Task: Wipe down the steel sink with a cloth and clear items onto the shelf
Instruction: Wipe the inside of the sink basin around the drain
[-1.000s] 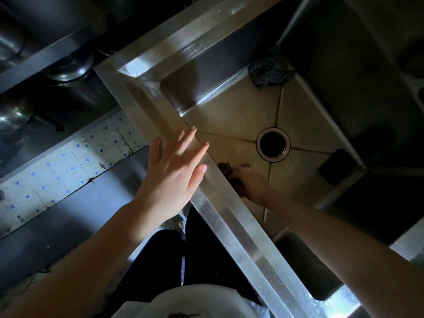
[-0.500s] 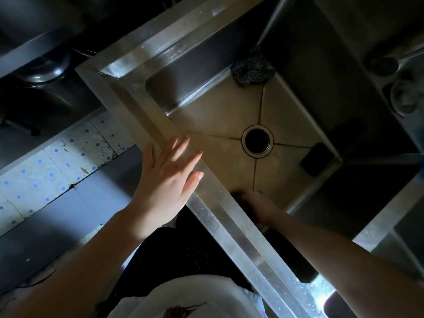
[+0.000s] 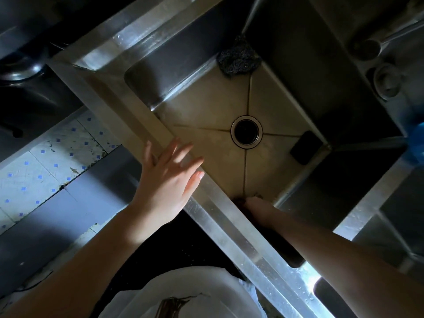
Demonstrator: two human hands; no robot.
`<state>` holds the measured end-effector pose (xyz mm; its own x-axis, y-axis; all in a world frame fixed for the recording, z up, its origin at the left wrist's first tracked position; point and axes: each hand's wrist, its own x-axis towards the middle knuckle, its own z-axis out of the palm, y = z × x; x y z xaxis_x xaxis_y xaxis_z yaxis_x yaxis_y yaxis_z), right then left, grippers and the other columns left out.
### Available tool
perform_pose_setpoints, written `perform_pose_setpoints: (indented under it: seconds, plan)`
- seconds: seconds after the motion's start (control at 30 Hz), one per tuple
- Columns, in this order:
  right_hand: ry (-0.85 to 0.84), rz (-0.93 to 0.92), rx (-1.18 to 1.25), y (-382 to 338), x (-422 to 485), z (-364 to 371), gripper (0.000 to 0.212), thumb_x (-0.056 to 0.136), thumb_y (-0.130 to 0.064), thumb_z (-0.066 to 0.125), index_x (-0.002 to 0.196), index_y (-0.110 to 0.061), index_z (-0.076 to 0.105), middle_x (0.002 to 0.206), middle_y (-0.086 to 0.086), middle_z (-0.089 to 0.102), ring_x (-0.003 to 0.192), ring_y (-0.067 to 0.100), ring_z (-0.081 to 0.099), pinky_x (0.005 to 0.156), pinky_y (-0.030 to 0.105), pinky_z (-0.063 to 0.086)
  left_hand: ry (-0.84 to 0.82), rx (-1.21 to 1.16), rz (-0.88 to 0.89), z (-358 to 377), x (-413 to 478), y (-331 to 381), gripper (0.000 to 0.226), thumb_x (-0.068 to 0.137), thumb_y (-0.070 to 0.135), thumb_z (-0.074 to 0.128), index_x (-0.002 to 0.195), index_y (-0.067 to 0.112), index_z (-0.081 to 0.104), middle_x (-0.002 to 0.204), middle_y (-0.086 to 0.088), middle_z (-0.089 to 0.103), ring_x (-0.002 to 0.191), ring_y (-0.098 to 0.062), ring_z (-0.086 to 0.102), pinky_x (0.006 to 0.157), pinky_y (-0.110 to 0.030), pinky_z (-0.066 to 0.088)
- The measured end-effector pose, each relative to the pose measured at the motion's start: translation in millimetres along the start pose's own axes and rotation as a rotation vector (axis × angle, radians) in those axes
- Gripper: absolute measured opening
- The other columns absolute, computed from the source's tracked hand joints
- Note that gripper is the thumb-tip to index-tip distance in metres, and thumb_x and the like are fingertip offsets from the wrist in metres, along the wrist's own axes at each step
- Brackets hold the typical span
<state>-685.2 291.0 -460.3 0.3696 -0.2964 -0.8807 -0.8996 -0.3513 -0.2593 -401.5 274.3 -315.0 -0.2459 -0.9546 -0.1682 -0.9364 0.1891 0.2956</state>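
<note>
The steel sink [image 3: 128, 53] fills the middle of the view, with a round drain [image 3: 246, 131] in its floor. My right hand [image 3: 259, 210] is down in the near corner of the basin, pressed on a dark cloth [image 3: 239, 200] that is mostly hidden under it and the rim. My left hand [image 3: 167, 180] hovers over the sink's near rim, fingers spread, holding nothing. A dark scouring pad [image 3: 238, 57] lies in the far corner of the basin. A small black block [image 3: 305, 146] lies at the right edge of the basin floor.
A tiled floor [image 3: 46, 171] with blue dots shows at the left, below a dark shelf with steel pots [image 3: 25, 72]. Round steel fittings [image 3: 387, 81] sit at the upper right. Something blue [image 3: 416, 141] pokes in at the right edge. A second basin lies to the right.
My right hand slid with the cloth along the near wall toward the basin's near corner. My left hand stayed over the rim. The view shifted slightly left.
</note>
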Motion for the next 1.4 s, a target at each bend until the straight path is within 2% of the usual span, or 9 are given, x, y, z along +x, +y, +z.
perform_pose_setpoints:
  seconds: [0.2,0.43,0.6,0.73,0.8,1.03,1.2,1.3,1.4]
  plan:
    - [0.054,0.137,-0.174,-3.1,-13.2,8.2,0.036,0.092,-0.020,0.049,0.128,-0.019,0.048,0.121,0.011,0.047,0.110,0.034,0.053,0.084,0.038,0.044,-0.010,0.016,-0.026,1.8,2.5,11.5,0.038,0.089,0.039,0.041,0.104,0.020,0.070,0.126,-0.010,0.061,0.124,-0.036,0.049,0.102,-0.065,0.023]
    - [0.054,0.138,-0.338,8.5,-18.6,4.2,0.056,0.086,-0.013,0.059,0.137,-0.011,0.034,0.128,0.014,0.044,0.112,0.035,0.054,0.083,0.040,0.045,0.010,0.069,-0.015,4.7,-1.6,6.5,0.038,0.093,0.040,0.038,0.108,0.022,0.067,0.126,-0.006,0.060,0.126,-0.029,0.048,0.103,-0.064,0.017]
    - [0.207,0.362,-0.263,44.2,-20.8,-14.0,0.038,0.091,-0.011,0.051,0.127,-0.012,0.039,0.129,0.012,0.047,0.113,0.036,0.056,0.084,0.040,0.047,0.050,0.071,-0.003,8.8,0.4,11.1,0.038,0.092,0.040,0.038,0.107,0.020,0.068,0.124,-0.007,0.060,0.123,-0.032,0.049,0.103,-0.063,0.018]
    - [0.421,0.711,0.005,76.2,-20.3,-29.7,0.039,0.093,-0.001,0.041,0.131,-0.007,0.037,0.133,0.018,0.046,0.110,0.038,0.059,0.084,0.043,0.050,0.048,0.053,0.008,11.2,-1.3,21.4,0.040,0.091,0.039,0.038,0.107,0.019,0.068,0.125,-0.008,0.060,0.123,-0.034,0.049,0.103,-0.064,0.020]
    - [0.439,0.768,0.109,80.8,-15.0,-35.6,0.038,0.093,-0.001,0.042,0.131,-0.006,0.039,0.131,0.021,0.048,0.112,0.039,0.057,0.084,0.043,0.050,0.040,0.027,0.026,13.4,-2.9,29.5,0.040,0.090,0.038,0.039,0.107,0.018,0.069,0.125,-0.009,0.060,0.123,-0.034,0.049,0.102,-0.065,0.021]
    - [0.348,0.601,0.134,44.1,-11.6,-10.2,0.019,0.089,-0.007,0.051,0.107,-0.011,0.057,0.119,0.014,0.061,0.112,0.033,0.057,0.090,0.040,0.047,0.021,-0.023,0.096,18.4,-17.0,63.3,0.041,0.090,0.039,0.040,0.106,0.013,0.068,0.126,-0.014,0.058,0.122,-0.036,0.050,0.101,-0.065,0.025]
    - [0.154,0.382,0.018,10.5,-5.0,5.8,0.021,0.089,-0.010,0.051,0.109,-0.011,0.055,0.118,0.014,0.061,0.112,0.035,0.058,0.101,0.052,0.037,0.014,-0.066,0.124,25.9,-39.1,90.3,0.038,0.090,0.037,0.040,0.104,0.014,0.067,0.123,-0.012,0.059,0.118,-0.034,0.053,0.099,-0.060,0.031]
    - [0.176,0.392,0.032,11.8,-1.8,10.4,0.019,0.089,-0.011,0.052,0.107,-0.012,0.057,0.116,0.014,0.062,0.111,0.036,0.058,0.104,0.058,0.035,-0.028,-0.070,0.130,32.1,-47.2,103.6,0.038,0.091,0.038,0.037,0.100,0.018,0.068,0.120,-0.009,0.060,0.116,-0.032,0.054,0.101,-0.058,0.029]
    - [0.186,0.429,0.058,24.5,-3.6,11.0,0.017,0.091,-0.009,0.051,0.105,-0.009,0.059,0.115,0.015,0.061,0.110,0.037,0.057,0.100,0.055,0.042,-0.069,-0.101,0.091,37.0,-52.5,109.7,0.039,0.092,0.040,0.035,0.096,0.022,0.069,0.116,-0.003,0.059,0.116,-0.027,0.053,0.108,-0.058,0.019]
